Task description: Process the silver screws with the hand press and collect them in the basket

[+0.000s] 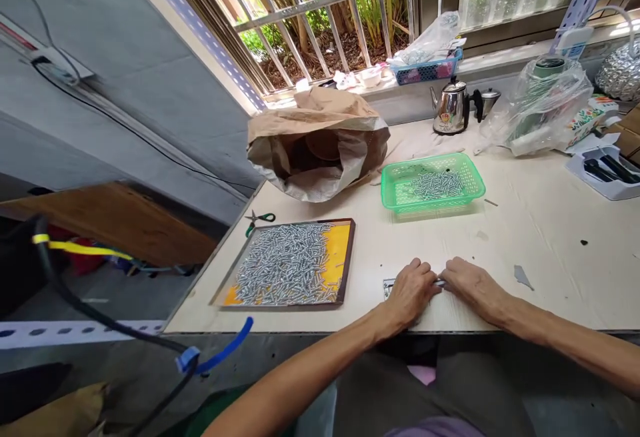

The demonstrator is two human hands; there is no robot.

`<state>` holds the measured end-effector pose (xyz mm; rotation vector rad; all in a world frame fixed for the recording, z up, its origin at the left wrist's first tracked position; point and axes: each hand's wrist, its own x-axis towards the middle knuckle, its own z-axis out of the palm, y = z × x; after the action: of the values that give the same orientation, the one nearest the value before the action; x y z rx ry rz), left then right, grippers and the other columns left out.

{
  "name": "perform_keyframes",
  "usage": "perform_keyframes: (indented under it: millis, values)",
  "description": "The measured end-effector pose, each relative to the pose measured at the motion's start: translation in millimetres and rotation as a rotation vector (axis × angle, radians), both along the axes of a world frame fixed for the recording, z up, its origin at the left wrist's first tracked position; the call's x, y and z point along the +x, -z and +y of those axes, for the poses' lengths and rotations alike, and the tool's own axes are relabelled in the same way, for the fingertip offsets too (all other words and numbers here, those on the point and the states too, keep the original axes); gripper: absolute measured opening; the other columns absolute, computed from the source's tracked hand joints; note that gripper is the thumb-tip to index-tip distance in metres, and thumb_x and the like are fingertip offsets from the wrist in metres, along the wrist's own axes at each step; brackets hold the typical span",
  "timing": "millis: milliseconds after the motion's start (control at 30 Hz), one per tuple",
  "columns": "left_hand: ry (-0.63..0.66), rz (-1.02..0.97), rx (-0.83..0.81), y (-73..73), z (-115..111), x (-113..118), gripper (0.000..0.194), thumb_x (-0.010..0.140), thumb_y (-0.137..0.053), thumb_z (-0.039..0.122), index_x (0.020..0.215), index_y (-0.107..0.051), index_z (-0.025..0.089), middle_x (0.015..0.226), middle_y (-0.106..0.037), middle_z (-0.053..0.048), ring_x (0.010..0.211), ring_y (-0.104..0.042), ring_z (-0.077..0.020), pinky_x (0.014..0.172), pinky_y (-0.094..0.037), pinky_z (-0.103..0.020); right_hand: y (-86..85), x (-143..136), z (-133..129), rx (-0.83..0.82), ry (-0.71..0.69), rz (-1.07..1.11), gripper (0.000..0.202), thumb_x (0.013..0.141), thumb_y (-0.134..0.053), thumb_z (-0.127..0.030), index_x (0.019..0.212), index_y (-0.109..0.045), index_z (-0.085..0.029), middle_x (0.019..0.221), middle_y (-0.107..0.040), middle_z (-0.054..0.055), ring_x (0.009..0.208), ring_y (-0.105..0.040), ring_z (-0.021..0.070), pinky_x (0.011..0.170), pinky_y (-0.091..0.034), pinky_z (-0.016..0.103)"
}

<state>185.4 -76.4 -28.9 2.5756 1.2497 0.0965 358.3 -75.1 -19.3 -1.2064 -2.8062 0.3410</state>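
My left hand [413,290] is closed near the table's front edge, fingers curled over a small metal plate [387,287] whose left end sticks out. Facing it, my right hand [473,289] is closed too, its fingertips almost meeting the left ones. A thin silvery metal piece [440,283] shows between the fingertips; the rest is covered by my fingers. To the left lies a shallow tray with a yellow bottom [339,245], heaped with small silvery ribbed metal pieces [283,263]. Beyond my hands stands a green plastic basket [395,190] with more such pieces inside.
An open brown paper bag [320,137] stands behind the tray, and green-handled scissors [260,218] lie beside it. Metal kettle [451,107], plastic-wrapped spool [545,103] and white holder [607,173] stand at the back right. A grey scrap [523,277] lies near my right hand.
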Motion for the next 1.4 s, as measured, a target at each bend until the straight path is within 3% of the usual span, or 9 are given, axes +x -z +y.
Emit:
perform_keyframes:
  millis: [100,267,567,733,867,1033,1133,1300,1400]
  values:
    - [-0.086,-0.068,0.088,6.5,-9.0,1.4,0.023,0.085,-0.059,0.030,0.100,-0.059,0.013,0.095,-0.062,-0.009,0.094,-0.056,-0.0239,0.079,-0.050,-0.037,-0.6,6.0,10.7,-0.008,0.031,-0.013,0.014,0.077,-0.060,-0.012,0.090,-0.060,-0.019,0.088,-0.056,0.007,0.086,-0.052,0.0216,0.069,-0.043,0.030]
    - [-0.116,-0.225,0.319,29.6,-45.0,6.3,0.026,0.090,-0.047,0.017,0.115,-0.053,0.013,0.128,-0.051,-0.016,0.122,-0.046,-0.0281,0.097,-0.045,-0.043,7.5,23.9,43.3,-0.143,-0.060,0.008,0.057,0.066,-0.073,-0.043,0.114,-0.058,-0.016,0.104,-0.057,0.013,0.091,-0.053,0.0253,0.077,-0.043,0.037]
    - [-0.112,-0.380,0.185,36.9,-53.5,22.6,0.028,0.092,-0.032,0.010,0.101,-0.058,0.016,0.102,-0.064,-0.008,0.104,-0.057,-0.0189,0.101,-0.042,-0.042,-9.7,-15.2,59.0,0.138,0.144,-0.086,0.014,0.085,-0.052,-0.020,0.082,-0.065,-0.020,0.086,-0.065,0.006,0.086,-0.051,0.0215,0.071,-0.032,0.034]
    - [0.055,-0.504,0.348,29.7,-72.4,18.0,0.028,0.091,-0.033,0.013,0.097,-0.061,0.011,0.087,-0.065,-0.010,0.087,-0.060,-0.0186,0.077,-0.052,-0.031,-16.0,-76.9,28.8,0.025,-0.258,-0.061,0.010,0.082,-0.059,-0.017,0.082,-0.067,-0.023,0.089,-0.064,0.004,0.085,-0.049,0.0185,0.067,-0.032,0.030]
    - [0.108,-0.500,0.504,7.8,-85.5,-25.6,0.026,0.092,-0.037,0.014,0.093,-0.062,0.013,0.076,-0.063,-0.005,0.077,-0.057,-0.0149,0.073,-0.050,-0.027,2.3,-103.3,17.3,0.134,-0.463,-0.098,0.018,0.082,-0.059,-0.013,0.066,-0.064,-0.020,0.075,-0.062,0.004,0.083,-0.048,0.0190,0.069,-0.032,0.032]
    - [-0.480,-0.177,0.544,-13.2,-42.8,-120.6,0.025,0.093,-0.038,0.017,0.096,-0.064,0.016,0.081,-0.061,-0.006,0.078,-0.053,-0.0170,0.070,-0.049,-0.030,22.6,-106.5,21.0,0.291,-0.499,0.059,0.019,0.083,-0.054,-0.008,0.069,-0.062,-0.019,0.068,-0.061,0.003,0.075,-0.050,0.0175,0.070,-0.035,0.032]
    - [-0.591,0.016,0.414,-12.7,-9.3,-155.2,0.021,0.090,-0.045,0.016,0.087,-0.065,0.017,0.082,-0.060,-0.005,0.083,-0.051,-0.0181,0.072,-0.048,-0.030,-3.0,-96.8,35.1,0.295,-0.336,0.218,0.021,0.086,-0.046,-0.009,0.077,-0.062,-0.019,0.072,-0.062,0.004,0.072,-0.052,0.0166,0.067,-0.039,0.030]
    - [-0.467,0.186,0.173,-5.5,15.3,-161.2,0.024,0.088,-0.046,0.010,0.073,-0.064,0.015,0.076,-0.059,-0.008,0.082,-0.052,-0.0199,0.069,-0.046,-0.029,-83.6,-57.3,70.1,0.583,0.163,0.241,0.025,0.089,-0.038,-0.018,0.100,-0.060,-0.016,0.094,-0.061,0.015,0.088,-0.052,0.0284,0.075,-0.042,0.042]
    - [-0.490,0.145,0.144,-8.1,13.6,-158.1,0.021,0.084,-0.049,0.006,0.072,-0.064,0.013,0.078,-0.060,-0.009,0.086,-0.053,-0.0205,0.074,-0.046,-0.030,-91.2,-37.1,65.7,0.469,0.220,0.177,0.026,0.090,-0.038,-0.023,0.100,-0.061,-0.018,0.096,-0.060,0.014,0.084,-0.055,0.0268,0.073,-0.045,0.040]
